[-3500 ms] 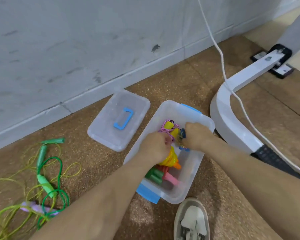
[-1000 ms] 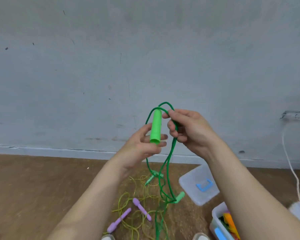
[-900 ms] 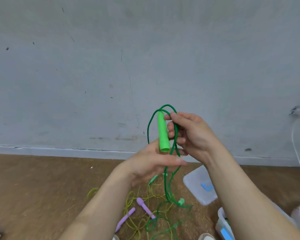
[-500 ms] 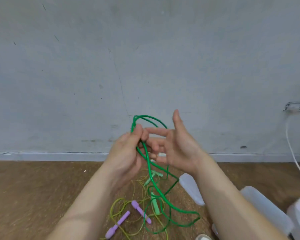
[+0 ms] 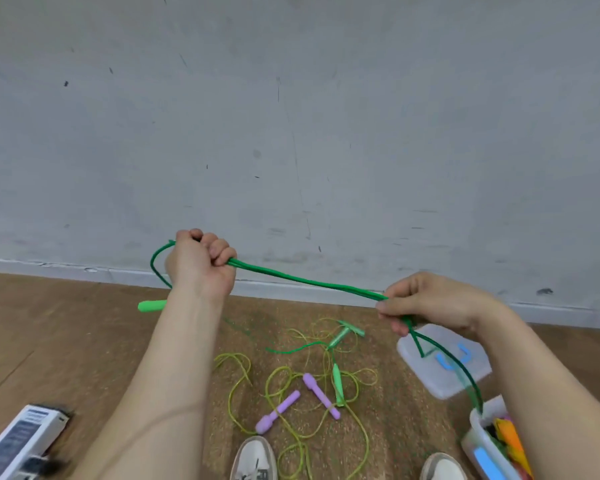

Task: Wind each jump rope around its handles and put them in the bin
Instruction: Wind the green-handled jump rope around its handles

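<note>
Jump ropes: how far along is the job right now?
Done: colourful ropes already sit in the bin. In hand: the green rope, stretched between left hand and right hand, not yet wound. Left: the purple-handled rope and mint-handled rope, tangled on the floor.

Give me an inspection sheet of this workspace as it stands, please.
Surface: brown floor, speckled in the middle.
Job's things: green jump rope held stretched above the floor, one green handle dangling; yellow-green ropes tangled on the floor, purple handles among them; bin holds colourful items.
Clutter: bin lid and white box on the floor.
Hands: left hand grips the rope; right hand pinches it.
Cables: nothing seen.
Surroundings: grey wall, pale baseboard, two white shoes.
</note>
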A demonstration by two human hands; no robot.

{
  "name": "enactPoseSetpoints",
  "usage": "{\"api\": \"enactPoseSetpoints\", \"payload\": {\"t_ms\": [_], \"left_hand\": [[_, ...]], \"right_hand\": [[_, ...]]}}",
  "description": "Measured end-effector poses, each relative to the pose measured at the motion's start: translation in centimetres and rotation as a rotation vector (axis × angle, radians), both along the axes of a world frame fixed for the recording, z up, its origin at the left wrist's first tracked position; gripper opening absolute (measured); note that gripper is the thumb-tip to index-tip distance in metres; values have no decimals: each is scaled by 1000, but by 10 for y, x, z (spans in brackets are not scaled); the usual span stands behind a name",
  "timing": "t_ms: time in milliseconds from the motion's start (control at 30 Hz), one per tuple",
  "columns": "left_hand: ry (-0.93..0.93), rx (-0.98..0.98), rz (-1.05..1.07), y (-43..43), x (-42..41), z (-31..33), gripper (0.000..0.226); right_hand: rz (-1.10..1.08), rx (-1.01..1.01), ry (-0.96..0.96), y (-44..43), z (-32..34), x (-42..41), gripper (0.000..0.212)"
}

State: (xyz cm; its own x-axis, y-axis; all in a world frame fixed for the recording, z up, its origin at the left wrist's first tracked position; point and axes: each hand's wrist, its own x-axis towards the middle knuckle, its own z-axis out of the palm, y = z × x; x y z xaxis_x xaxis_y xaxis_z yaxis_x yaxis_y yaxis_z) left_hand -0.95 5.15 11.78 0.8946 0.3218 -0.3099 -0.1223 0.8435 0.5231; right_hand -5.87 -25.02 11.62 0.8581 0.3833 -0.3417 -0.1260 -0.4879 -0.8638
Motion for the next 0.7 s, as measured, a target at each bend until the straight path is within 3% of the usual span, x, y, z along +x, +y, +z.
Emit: {"api": "enactPoseSetpoints", "payload": {"t_ms": [133,200,233,300,367,400,500,533,600,700], "left_hand": [[46,173,-40,-5,3,-6,23],[40,267,-159,-17,-1,-7,22],[28,318,-219,-25,-4,-4,23],[-21,402,-304,-39,-12,4,29],[-86,544,-364,-50,-21,12,38],[-116,633,-406,-56,-25,15,42],[-181,918,-624,-75,-38,17,49],[-211,1043,-726,-81,-44,16,50],[-300,1262,-1019,-93,-57,10,50],[-379,1479,-1410,-106,-76,5,46]], "right_hand": [[-281,367,-30,18,2,2,21],[-342,410,-36,18,5,7,19],[-288,289,-55,15,5,7,17],[5,-170,-47,6,4,2,6],[203,-467,-8,-2,6,-1,32],[178,-373,5,-1,7,-2,47],[-26,405,249,25,15,-6,61],[-23,547,316,36,13,-5,67],[-72,682,361,54,9,-1,69],[-408,876,415,53,11,7,42]]}}
